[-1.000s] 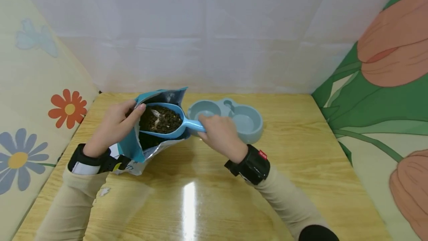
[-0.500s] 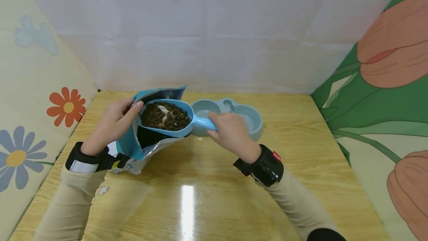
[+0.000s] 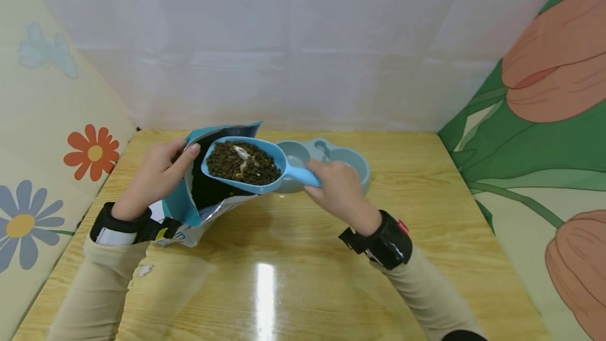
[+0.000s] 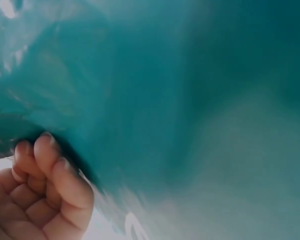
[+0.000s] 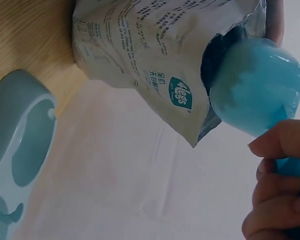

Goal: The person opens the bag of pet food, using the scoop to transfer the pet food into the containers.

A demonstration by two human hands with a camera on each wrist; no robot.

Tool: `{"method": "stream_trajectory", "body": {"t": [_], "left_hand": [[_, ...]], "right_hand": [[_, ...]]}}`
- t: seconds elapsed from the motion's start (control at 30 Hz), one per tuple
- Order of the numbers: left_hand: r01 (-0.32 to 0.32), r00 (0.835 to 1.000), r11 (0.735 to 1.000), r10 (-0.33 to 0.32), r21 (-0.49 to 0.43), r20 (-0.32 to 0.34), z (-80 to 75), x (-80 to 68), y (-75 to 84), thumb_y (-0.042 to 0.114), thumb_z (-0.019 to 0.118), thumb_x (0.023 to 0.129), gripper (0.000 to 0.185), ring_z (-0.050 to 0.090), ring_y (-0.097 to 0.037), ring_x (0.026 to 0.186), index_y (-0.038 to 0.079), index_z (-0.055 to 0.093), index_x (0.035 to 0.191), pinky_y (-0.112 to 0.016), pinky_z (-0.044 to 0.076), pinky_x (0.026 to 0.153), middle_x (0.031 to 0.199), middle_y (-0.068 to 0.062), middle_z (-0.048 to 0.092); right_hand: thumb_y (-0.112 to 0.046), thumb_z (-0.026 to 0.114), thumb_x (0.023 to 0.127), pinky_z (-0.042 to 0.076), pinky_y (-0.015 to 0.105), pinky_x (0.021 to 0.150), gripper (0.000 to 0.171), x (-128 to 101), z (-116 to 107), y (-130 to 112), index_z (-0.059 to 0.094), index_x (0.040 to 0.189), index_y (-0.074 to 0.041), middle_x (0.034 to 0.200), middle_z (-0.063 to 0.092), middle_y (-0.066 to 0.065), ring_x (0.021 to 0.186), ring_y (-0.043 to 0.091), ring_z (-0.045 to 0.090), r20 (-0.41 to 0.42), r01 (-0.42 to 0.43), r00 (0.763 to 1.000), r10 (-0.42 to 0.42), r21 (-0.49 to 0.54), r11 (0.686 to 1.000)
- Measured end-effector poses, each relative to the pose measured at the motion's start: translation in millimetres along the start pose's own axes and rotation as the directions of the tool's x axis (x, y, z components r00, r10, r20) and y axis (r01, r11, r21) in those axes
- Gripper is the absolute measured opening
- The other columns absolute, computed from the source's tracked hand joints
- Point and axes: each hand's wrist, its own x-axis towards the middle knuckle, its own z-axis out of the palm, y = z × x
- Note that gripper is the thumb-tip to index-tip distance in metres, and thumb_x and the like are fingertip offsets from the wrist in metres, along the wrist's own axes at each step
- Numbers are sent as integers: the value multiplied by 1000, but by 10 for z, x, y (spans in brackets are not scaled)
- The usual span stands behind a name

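My right hand (image 3: 341,188) grips the handle of a light blue scoop (image 3: 303,174), heaped with brown kibble (image 3: 222,164) and a few pale bits. That scoop is over the mouth of an open pet food bag (image 3: 182,204), teal with a silvery lining. At the bag's left edge my left hand (image 3: 158,175) pinches the rim, thumb at the opening. In the left wrist view its curled fingers (image 4: 65,182) lie against the teal bag (image 4: 140,100). From the right wrist view, the scoop's rounded underside (image 5: 255,85) hides part of the bag's mouth.
A grey-blue double pet bowl (image 3: 293,152) stands behind the scoop and right hand, partly covered by them. A small white scrap (image 3: 145,270) lies on the wooden table (image 3: 331,288) at the left. A white backdrop (image 3: 284,57) and painted side panels surround the table.
The scoop with its kibble has moved right and slightly up, partly out of the bag, together with my right hand. My left hand and the bag have barely shifted.
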Motion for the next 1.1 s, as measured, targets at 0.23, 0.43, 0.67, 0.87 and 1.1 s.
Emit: {"method": "stream_trajectory", "body": {"t": [0.23, 0.43, 0.67, 0.87, 1.1], "left_hand": [[8, 1000, 1000, -8, -5, 6, 4, -3, 1, 17, 47, 96, 30, 29, -10, 47, 7, 42, 68, -27, 24, 47, 57, 2, 27], [25, 1000, 1000, -26, 11, 18, 10, -10, 3, 16, 48, 95, 30, 29, -11, 47, 7, 41, 68, -27, 24, 47, 57, 2, 27], [17, 1000, 1000, -17, 8, 18, 26, -13, -11, 16, 48, 95, 29, 30, -11, 48, 7, 42, 69, -27, 25, 48, 58, 2, 27], [11, 1000, 1000, -11, -1, 19, 30, -21, -16, 16, 48, 95, 27, 32, -12, 49, 6, 44, 70, -27, 25, 48, 58, 2, 28], [30, 999, 1000, -29, -4, 29, 25, -20, -12, 17, 47, 96, 27, 30, -12, 49, 6, 43, 71, -28, 24, 47, 59, 1, 27]], "right_hand": [[-7, 62, 78, 23, 24, 48, 9, -93, -16, 60, 54, 75, -7, 55, 33, -3, 48, 10, 27, -50, 12, 999, -12, 18, 1000], [-7, 65, 76, 22, 24, 49, 15, -179, -39, 109, 50, 74, -7, 57, 27, -4, 49, 10, 25, -70, 1, 998, 0, 15, 1000], [-4, 66, 75, 26, 25, 48, 11, -258, -74, 192, 55, 79, -5, 57, 34, -2, 49, 12, 29, -68, -51, 996, 52, 20, 998], [-2, 64, 76, 22, 25, 47, 10, -332, -90, 299, 56, 81, -4, 56, 29, -3, 47, 10, 24, -74, -72, 995, 71, -10, 997], [-1, 63, 74, 23, 25, 44, 9, -403, -101, 431, 54, 77, -3, 54, 32, -2, 45, 10, 26, -105, -84, 991, 81, -29, 996]]}}
